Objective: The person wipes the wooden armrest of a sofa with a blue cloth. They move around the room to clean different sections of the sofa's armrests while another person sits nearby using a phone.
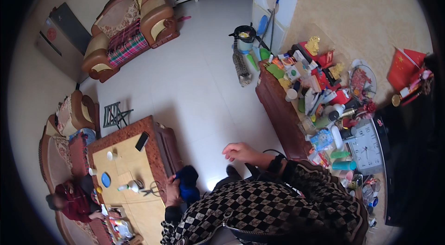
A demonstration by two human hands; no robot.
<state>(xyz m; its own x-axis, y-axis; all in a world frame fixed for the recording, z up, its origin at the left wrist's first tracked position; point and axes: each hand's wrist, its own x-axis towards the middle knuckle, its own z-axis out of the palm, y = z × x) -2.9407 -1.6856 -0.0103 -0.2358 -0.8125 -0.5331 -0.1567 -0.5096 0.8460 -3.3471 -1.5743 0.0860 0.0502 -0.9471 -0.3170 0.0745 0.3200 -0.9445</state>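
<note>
A dark blue cloth [187,182] hangs bunched from my left hand [172,189], beside the edge of the low wooden table [152,147]. My right hand [240,153] is held over the floor in front of me, its fingers loosely curled with nothing seen in them. On the table lie a black phone [142,141], scissors [151,191], a blue dish [105,179] and a paper cup [111,155]. A white spray bottle [134,186] lies near the scissors.
A cat [241,66] is on the floor beside a bucket [245,45]. A cluttered cabinet [278,120] stands at right, a folding stool [116,115] at left. Another person [74,199] sits on the sofa beyond the table. An armchair [128,29] stands at upper left.
</note>
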